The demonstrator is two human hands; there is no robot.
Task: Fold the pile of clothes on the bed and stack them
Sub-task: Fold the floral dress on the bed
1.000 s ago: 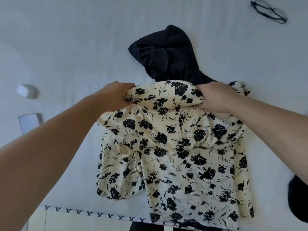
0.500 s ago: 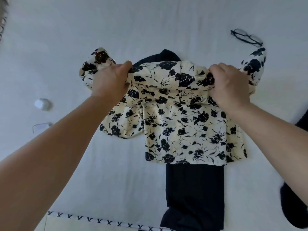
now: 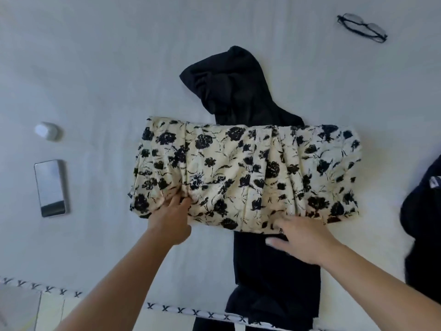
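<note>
Covering: bed (image 3: 95, 56) in a white sheet fills the view, its cross-stitched hem running along 6 o'clock.
Top: cream floral top (image 3: 245, 173) lies folded into a wide band at centre, spread flat across the black garment.
Black garment: black garment (image 3: 229, 91) runs from 12 to 6 o'clock under the top, bunched end showing above, flat dark panel showing below; its middle is hidden by the top.
Dark cloth: another dark cloth (image 3: 422, 223) sits at 3 o'clock, cut off by the frame edge, apart from the top.
Left hand: left hand (image 3: 170, 220) at 7 o'clock of the top, fingers curled into the near edge, pinching the fabric.
Right hand: right hand (image 3: 303, 240) at 5 o'clock of the top, fingers spread fairly straight, resting on the near edge and partly over the black panel.
Phone: phone (image 3: 50, 187) lies face up at 9 o'clock, well apart from the top.
Glasses: glasses (image 3: 361, 27) at 1 o'clock, far side of the bed.
White item: small white item (image 3: 46, 130) at 10 o'clock, just beyond the phone; too blurred to tell what it is.
</note>
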